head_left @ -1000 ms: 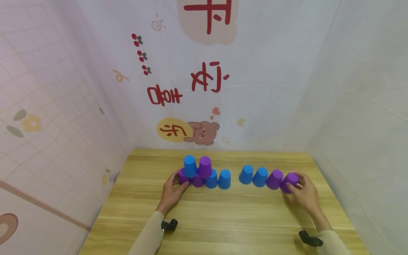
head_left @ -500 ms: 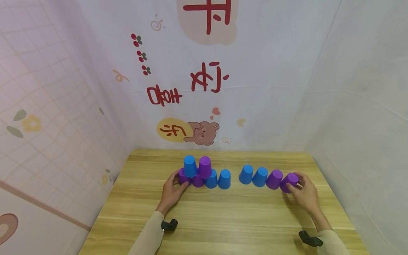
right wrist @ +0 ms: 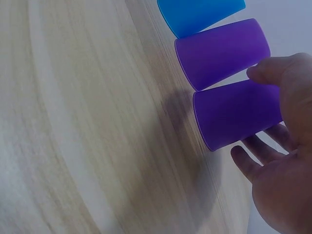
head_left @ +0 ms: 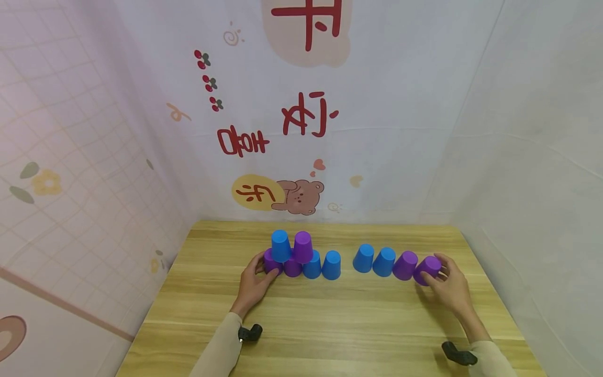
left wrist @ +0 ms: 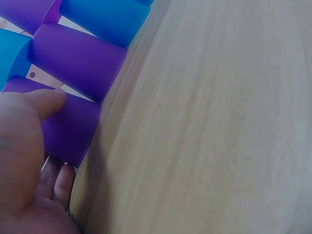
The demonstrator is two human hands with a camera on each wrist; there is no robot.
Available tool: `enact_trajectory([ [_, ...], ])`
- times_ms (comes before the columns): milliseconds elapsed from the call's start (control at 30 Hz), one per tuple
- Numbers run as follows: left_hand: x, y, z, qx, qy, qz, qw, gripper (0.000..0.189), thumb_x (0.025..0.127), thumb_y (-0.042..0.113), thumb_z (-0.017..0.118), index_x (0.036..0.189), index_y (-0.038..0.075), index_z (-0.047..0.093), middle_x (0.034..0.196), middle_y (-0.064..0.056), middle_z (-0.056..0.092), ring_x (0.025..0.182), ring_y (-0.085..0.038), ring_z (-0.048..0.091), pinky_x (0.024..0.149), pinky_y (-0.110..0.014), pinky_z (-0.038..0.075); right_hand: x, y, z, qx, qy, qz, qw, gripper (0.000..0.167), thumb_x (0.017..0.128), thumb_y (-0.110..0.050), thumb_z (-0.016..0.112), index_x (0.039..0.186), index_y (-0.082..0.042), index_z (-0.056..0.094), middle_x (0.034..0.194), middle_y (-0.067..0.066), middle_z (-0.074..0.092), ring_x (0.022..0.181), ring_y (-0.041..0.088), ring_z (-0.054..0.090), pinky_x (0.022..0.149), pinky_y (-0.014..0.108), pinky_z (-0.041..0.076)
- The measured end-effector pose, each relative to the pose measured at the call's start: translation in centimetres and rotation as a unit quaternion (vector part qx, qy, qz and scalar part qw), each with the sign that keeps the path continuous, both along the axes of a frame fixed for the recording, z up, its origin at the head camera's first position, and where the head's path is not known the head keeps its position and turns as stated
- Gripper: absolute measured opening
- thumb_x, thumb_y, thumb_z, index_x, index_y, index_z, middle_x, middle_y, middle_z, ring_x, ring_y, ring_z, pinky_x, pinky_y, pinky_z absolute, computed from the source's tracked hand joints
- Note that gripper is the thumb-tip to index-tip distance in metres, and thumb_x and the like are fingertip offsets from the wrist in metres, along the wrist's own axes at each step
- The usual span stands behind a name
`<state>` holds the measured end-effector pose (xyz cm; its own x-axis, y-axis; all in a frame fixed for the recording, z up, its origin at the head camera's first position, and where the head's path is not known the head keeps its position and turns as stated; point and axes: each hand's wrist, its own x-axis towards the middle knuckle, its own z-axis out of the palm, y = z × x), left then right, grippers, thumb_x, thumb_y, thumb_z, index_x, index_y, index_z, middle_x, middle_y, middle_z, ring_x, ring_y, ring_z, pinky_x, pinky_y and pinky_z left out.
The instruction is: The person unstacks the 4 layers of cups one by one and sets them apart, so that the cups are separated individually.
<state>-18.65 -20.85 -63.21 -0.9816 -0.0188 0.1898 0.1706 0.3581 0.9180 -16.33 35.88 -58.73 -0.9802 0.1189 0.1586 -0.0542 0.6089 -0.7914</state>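
My left hand (head_left: 254,284) grips the leftmost purple cup (left wrist: 73,124), thumb on its near side and fingers round its far left. That upside-down cup starts a row with another purple cup (head_left: 293,268) and two blue cups, the end one (head_left: 332,265) at the right. On top of this row stand a blue cup (head_left: 280,246) and a purple cup (head_left: 303,247), also upside down. At the right, my right hand (head_left: 450,283) holds the outermost purple cup (right wrist: 239,113) between thumb and fingers. Beside it stands another purple cup (right wrist: 222,53), then two blue cups, one of them (head_left: 384,262) in the middle.
A gap of bare wooden table (head_left: 348,324) separates the two groups of cups. White printed cloth (head_left: 395,157) rises behind the table's far edge, with more cloth at both sides. A black wrist mount (head_left: 459,354) sits on each sleeve.
The right thumb has shifted slightly on the outermost purple cup. Left hand and all the other cups stay where they were.
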Motion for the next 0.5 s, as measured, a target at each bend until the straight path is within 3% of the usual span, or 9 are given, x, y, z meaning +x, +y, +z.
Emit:
enact_trajectory([
  [167,-0.01,-0.01,-0.07,0.0,0.002,-0.001,1.0,0.067,0.103,0.016,0.085,0.163,0.008,0.056,0.16,-0.021,0.067,0.141,-0.04,0.072,0.118,-0.062,0.059,0.07,0.06,0.17,-0.01,-0.015,0.009,0.9998,0.087,0.102,-0.016,0.086,0.169,0.009,0.036,0.16,0.044,0.051,0.139,0.07,0.058,0.091,-0.009,0.044],
  [233,-0.04,-0.01,-0.11,0.0,0.004,0.0,1.0,0.067,0.103,0.016,0.085,0.163,0.008,0.056,0.16,-0.021,0.067,0.14,-0.04,0.072,0.118,-0.061,0.059,0.08,0.1,0.28,0.0,-0.023,0.006,0.9997,0.09,0.102,-0.021,0.087,0.17,0.007,0.035,0.161,0.044,0.051,0.14,0.069,0.057,0.094,-0.002,0.05],
  [333,-0.04,-0.01,-0.15,0.0,0.002,0.0,1.0,0.067,0.103,0.016,0.085,0.163,0.009,0.056,0.16,-0.021,0.067,0.14,-0.04,0.072,0.118,-0.061,0.059,0.05,0.15,0.4,0.016,-0.029,0.004,0.9995,0.095,0.101,-0.026,0.087,0.173,0.004,0.033,0.162,0.042,0.051,0.143,0.068,0.055,0.115,0.035,0.062],
  [433,-0.06,0.01,-0.12,0.0,0.002,0.001,1.0,0.066,0.103,0.016,0.085,0.163,0.008,0.056,0.16,-0.021,0.067,0.14,-0.039,0.072,0.118,-0.061,0.059,-0.02,0.16,0.5,0.025,-0.027,0.01,0.9993,0.099,0.101,-0.03,0.087,0.174,0.002,0.029,0.166,0.04,0.049,0.148,0.067,0.051,0.12,0.076,0.048],
  [500,-0.06,0.02,-0.11,-0.001,0.003,0.002,1.0,0.066,0.103,0.015,0.085,0.163,0.008,0.056,0.159,-0.021,0.067,0.14,-0.039,0.072,0.118,-0.061,0.059,-0.04,0.16,0.6,0.024,-0.025,0.015,0.9993,0.101,0.101,-0.03,0.087,0.175,0.003,0.026,0.169,0.04,0.046,0.151,0.066,0.047,0.12,0.082,0.043],
])
